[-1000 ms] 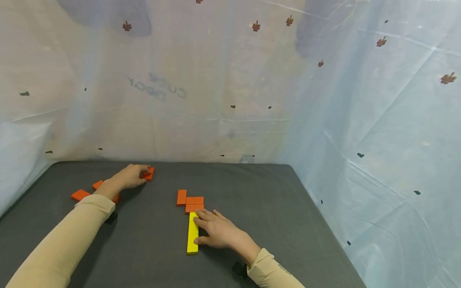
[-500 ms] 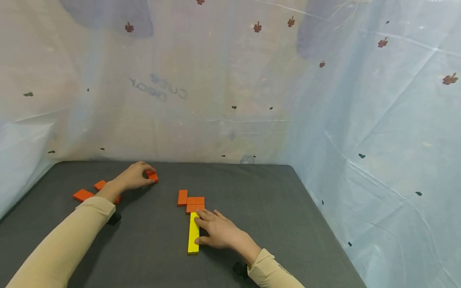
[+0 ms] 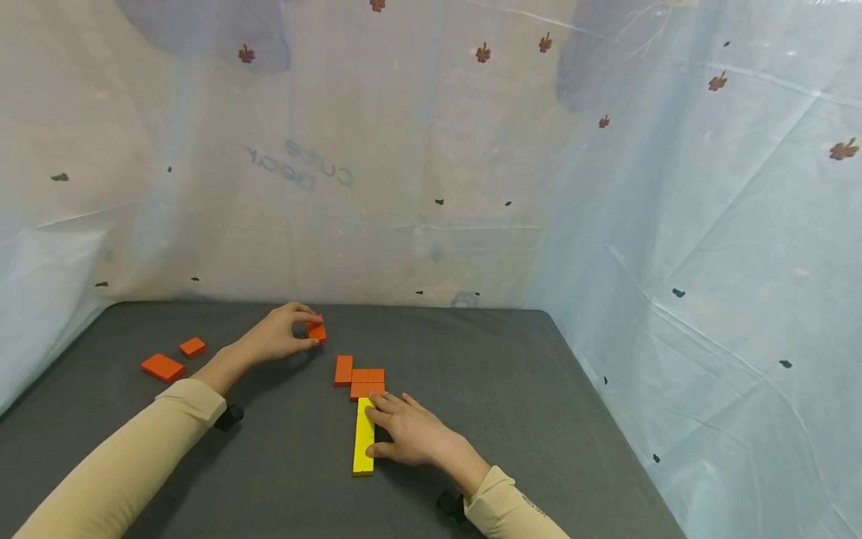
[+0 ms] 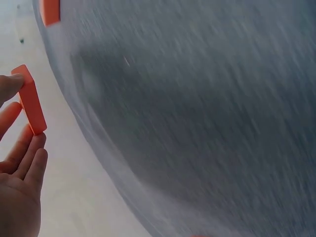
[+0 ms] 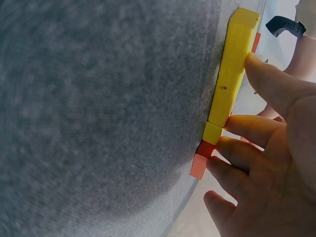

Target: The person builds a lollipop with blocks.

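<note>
Between thumb and fingers, my left hand pinches an orange block, raised off the table near its far edge. My right hand rests along the right side of a row of blocks, fingers fairly straight. Its thumb touches a long yellow block; the fingertips meet a small yellow block and the orange blocks at the row's far end. Beyond the yellow pieces, an upright-lying orange block adjoins a cluster of orange blocks, all flat on the table and touching.
Two loose orange pieces lie on the left of the dark grey table: a larger block and a smaller block. Pale plastic sheeting rises behind and to the right of the table.
My left hand has carried its orange block to the right, toward the laid blocks, uncovering the loose pieces on the left. The right hand stays in place on the row.
</note>
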The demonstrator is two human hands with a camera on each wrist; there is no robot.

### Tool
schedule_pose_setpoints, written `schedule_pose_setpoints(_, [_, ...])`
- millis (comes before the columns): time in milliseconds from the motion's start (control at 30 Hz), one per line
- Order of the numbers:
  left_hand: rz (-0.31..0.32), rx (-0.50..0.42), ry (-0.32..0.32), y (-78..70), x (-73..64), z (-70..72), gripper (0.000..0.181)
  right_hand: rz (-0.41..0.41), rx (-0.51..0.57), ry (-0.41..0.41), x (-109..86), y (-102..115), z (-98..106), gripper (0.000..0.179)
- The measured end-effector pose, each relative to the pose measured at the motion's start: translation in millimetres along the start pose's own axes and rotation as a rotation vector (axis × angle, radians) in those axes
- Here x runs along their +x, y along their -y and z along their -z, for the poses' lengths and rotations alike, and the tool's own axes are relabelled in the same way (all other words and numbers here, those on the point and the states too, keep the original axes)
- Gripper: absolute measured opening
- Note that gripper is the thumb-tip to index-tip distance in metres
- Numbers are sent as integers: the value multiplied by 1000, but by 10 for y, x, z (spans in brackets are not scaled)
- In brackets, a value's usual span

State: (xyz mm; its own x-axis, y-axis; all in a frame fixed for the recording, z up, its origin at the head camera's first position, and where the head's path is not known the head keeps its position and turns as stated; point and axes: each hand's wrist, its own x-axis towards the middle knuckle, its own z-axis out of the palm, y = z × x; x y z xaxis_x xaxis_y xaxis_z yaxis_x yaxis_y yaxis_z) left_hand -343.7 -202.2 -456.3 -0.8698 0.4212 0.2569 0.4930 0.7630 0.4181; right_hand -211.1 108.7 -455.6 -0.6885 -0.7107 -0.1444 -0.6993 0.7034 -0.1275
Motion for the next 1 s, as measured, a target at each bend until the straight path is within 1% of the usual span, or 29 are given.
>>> schedule_pose_setpoints(133, [-63,-26,-12,-170,32,-78,44,-7,-3,3,2,-2,-6,69])
schedule_pose_setpoints(233, [-94,-38,-6,-295,61,-143,45,-8,-8,2,8,-2,-8,69])
schedule_pose_setpoints(333, [-112,-52,8,-414,97,-207,45,-6,-10,-1,10,-1,-4,69])
schedule_pose_setpoints(433, [-139,-57,19,-510,141,-271,44,-2,-6,0,11,-2,-3,69])
schedule_pose_setpoints(567, [-169,-71,34,-621,200,-339,44,5,-2,1,9,-9,-5,69])
schedule_pose_setpoints(733, [-191,-90,63,-733,269,-428,44,20,2,-7,10,-11,0,68])
schedule_pose_setpoints(1000, [-215,-84,122,-864,381,-610,45,14,23,11,10,-8,9,68])
